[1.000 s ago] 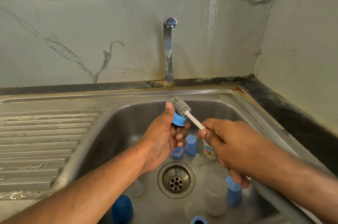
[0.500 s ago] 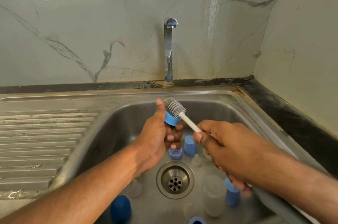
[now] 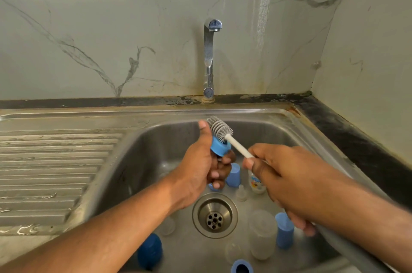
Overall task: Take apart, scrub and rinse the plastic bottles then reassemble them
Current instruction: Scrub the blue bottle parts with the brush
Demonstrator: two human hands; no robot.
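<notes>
My left hand (image 3: 200, 168) grips a blue bottle collar (image 3: 219, 148) over the steel sink (image 3: 138, 161), thumb raised beside it. My right hand (image 3: 283, 174) holds the white handle of a bottle brush (image 3: 220, 128); its grey bristle head rests on the collar's top. On the sink floor lie loose bottle parts: a blue cap (image 3: 234, 175), a printed clear bottle (image 3: 256, 183), a clear teat (image 3: 241, 192), a clear bottle body (image 3: 262, 233), a light blue cap (image 3: 284, 230), a dark blue cap (image 3: 149, 250) and a blue ring (image 3: 242, 266).
The tap (image 3: 209, 58) stands at the back wall above the basin, with no water running. The drain (image 3: 214, 214) sits mid-basin. A ribbed draining board (image 3: 49, 172) extends to the left. A dark counter edge (image 3: 356, 139) runs along the right.
Both hands lifted slightly and shifted left over the second. The brush head stays against the blue collar, moving on it.
</notes>
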